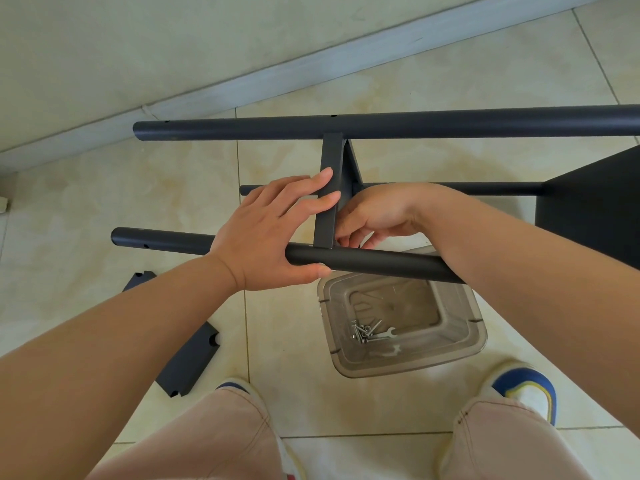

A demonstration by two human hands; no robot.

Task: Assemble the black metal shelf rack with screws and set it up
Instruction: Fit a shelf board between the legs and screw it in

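Leftmost on the tiled floor (pixel 433 84) lie two loose black shelf panels (pixel 188 367), well apart from the work and untouched. Next comes the left hand (pixel 266 233): its thumb is hooked under the near tube (pixel 374 263) and its straight fingers lie across the flat crossbar (pixel 327 202), so it steadies tube and bar together at their joint. That near tube runs left to right across the view, roughly parallel to the far tube (pixel 381 124) beside the wall, and the crossbar spans between them, front to back, at right angles to both. Just right of the crossbar's near end is the right hand (pixel 377 216), fingers curled and bunched against the joint; they seem to pinch something small there, likely a screw, though the piece itself is hidden. So the joint sits directly between the two hands, touching both, and the right hand is the one placed to drive a fastener into it from the right side. Below the tube stands a clear plastic tub (pixel 457 351) holding spare screws (pixel 363 332) and a small wrench (pixel 382 336), nearer the right arm. Farthest right, a fitted shelf (pixel 595 209) already joins the rack's tubes.
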